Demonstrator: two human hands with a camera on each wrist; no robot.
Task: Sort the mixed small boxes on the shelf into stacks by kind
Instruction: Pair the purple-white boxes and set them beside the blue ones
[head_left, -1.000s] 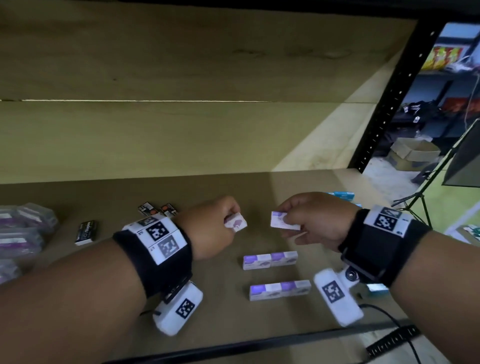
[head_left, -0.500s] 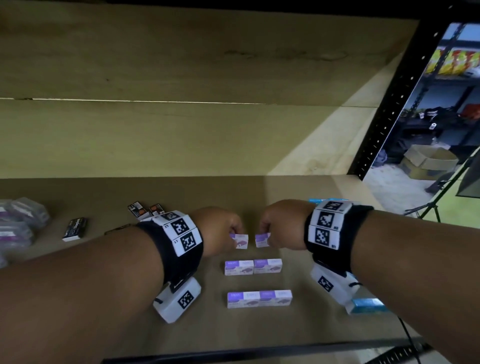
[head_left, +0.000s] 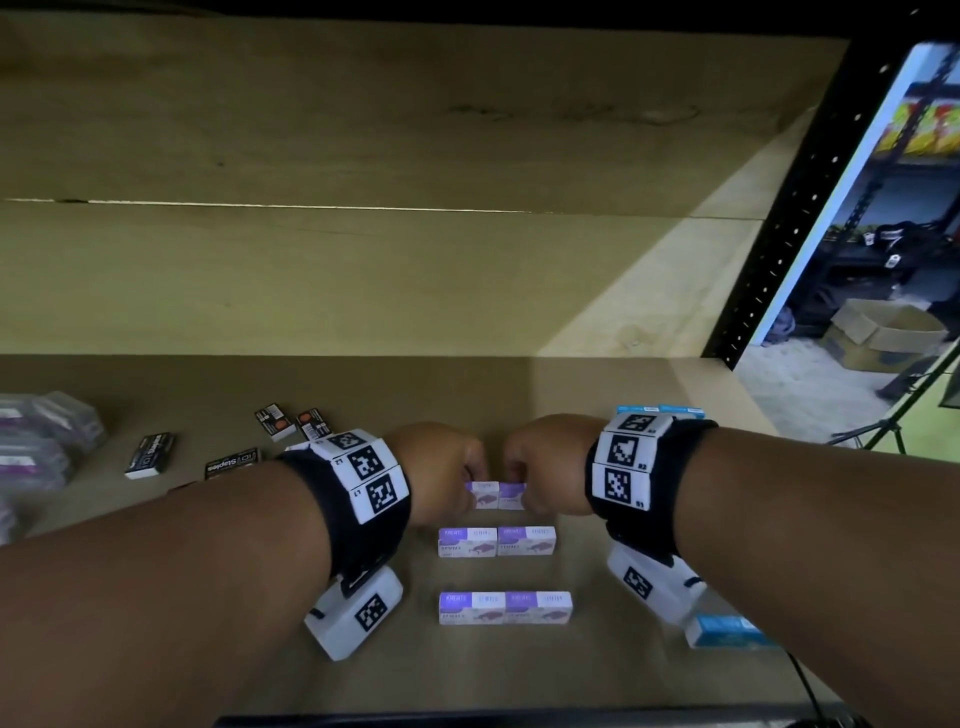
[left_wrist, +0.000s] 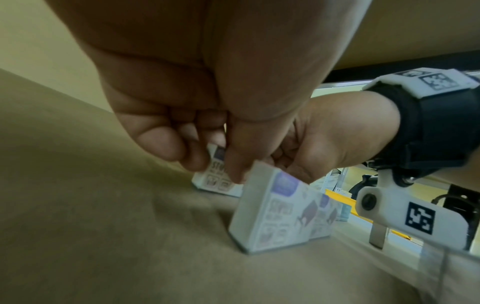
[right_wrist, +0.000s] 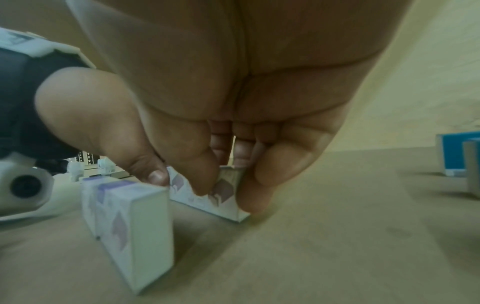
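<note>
Each hand pinches one small purple-and-white staple box. My left hand (head_left: 470, 492) holds the left box (head_left: 482, 496), and my right hand (head_left: 527, 500) holds the right box (head_left: 511, 498). The two boxes stand side by side on the brown shelf (head_left: 597, 395), ends touching. In the left wrist view the fingers (left_wrist: 179, 152) curl over the left box (left_wrist: 215, 183). In the right wrist view thumb and fingers (right_wrist: 257, 185) grip the right box (right_wrist: 223, 193). In front of them lie two more purple pairs (head_left: 496, 541) (head_left: 505, 607).
Black staple boxes (head_left: 150, 454) (head_left: 231, 462) (head_left: 275, 422) lie scattered to the left, with clear plastic cases (head_left: 47, 441) at the far left. Blue boxes (head_left: 727, 631) (head_left: 660, 411) sit under and behind my right arm. A black shelf upright (head_left: 779, 223) stands at the right.
Both hands came down and together from mid-air. The two purple boxes now stand end to end on the shelf, behind the two earlier pairs.
</note>
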